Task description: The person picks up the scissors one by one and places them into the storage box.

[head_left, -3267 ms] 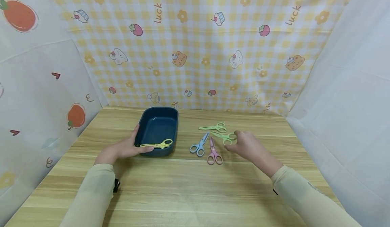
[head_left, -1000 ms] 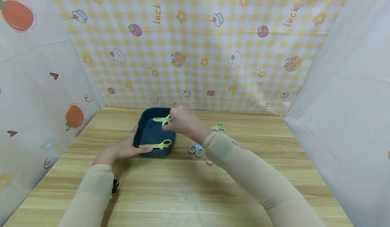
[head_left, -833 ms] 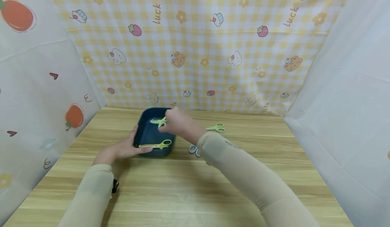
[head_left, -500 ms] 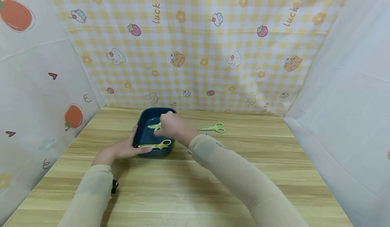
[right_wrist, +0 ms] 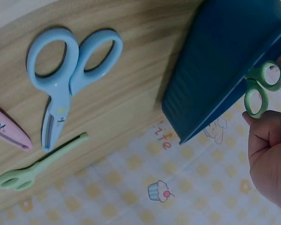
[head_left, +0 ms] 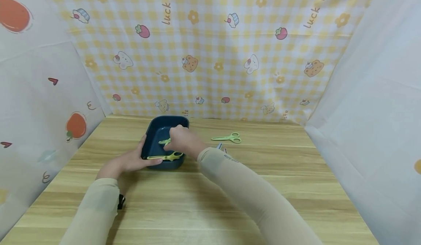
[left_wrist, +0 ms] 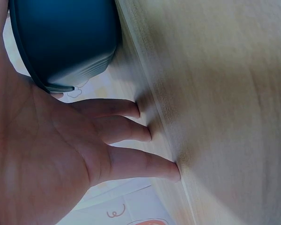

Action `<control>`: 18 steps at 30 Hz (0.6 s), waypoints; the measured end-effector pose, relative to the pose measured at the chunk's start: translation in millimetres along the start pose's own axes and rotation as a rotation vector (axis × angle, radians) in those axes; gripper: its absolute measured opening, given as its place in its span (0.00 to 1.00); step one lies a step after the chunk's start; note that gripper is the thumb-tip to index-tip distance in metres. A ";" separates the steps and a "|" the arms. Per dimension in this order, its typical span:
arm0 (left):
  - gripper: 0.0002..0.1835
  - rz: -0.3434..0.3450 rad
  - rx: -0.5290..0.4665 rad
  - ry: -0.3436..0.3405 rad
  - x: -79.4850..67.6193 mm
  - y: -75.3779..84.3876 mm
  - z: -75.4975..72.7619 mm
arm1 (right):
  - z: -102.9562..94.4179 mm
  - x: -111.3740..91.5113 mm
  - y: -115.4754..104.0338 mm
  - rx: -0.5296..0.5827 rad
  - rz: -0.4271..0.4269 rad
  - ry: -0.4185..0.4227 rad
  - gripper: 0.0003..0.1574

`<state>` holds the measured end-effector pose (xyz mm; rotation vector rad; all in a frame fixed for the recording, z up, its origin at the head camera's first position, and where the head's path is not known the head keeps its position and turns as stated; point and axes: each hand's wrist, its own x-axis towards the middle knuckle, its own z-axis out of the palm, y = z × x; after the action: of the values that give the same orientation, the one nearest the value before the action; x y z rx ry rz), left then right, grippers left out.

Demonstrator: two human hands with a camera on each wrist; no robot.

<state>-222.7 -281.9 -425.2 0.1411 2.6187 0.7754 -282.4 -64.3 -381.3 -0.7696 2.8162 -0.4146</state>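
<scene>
A dark blue box (head_left: 166, 165) stands on the table at centre left. Spread at its near left corner, my left hand (head_left: 125, 162) touches it, the thumb along the near side. Three straight fingers reach the tabletop in the left wrist view. Yellow scissors (head_left: 164, 157) lie inside along the near wall. My right hand (head_left: 183, 141) pinches light green scissors (head_left: 163, 142) over the box's inside, point to the left; their loops (right_wrist: 256, 101) show in the right wrist view. Whether the blades touch the bottom, I cannot tell.
Right of the box, another pair of green scissors (head_left: 227, 138) lies on the table. Blue scissors (right_wrist: 61, 89) and pink scissors (right_wrist: 9, 126) lie nearer, mostly hidden under my right forearm in the head view. A checked cloth (head_left: 210, 51) hangs behind.
My right hand has picked the green scissors up off the table and carried them left into the box area, then slightly nearer to me and lower. My left hand keeps its place on the box.
</scene>
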 end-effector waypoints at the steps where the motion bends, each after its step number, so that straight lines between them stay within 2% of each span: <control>1: 0.74 0.002 -0.002 0.000 -0.1 0.0 0.0 | 1.4 0.4 -0.3 -0.004 0.000 0.000 0.21; 18: 0.74 -0.018 0.023 -0.002 -0.4 -0.1 -0.7 | 9.2 2.5 1.6 -0.056 0.015 -0.054 0.21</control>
<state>-222.5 -282.4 -424.6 0.1242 2.6236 0.7385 -283.0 -66.3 -390.7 -0.7590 2.7919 -0.3092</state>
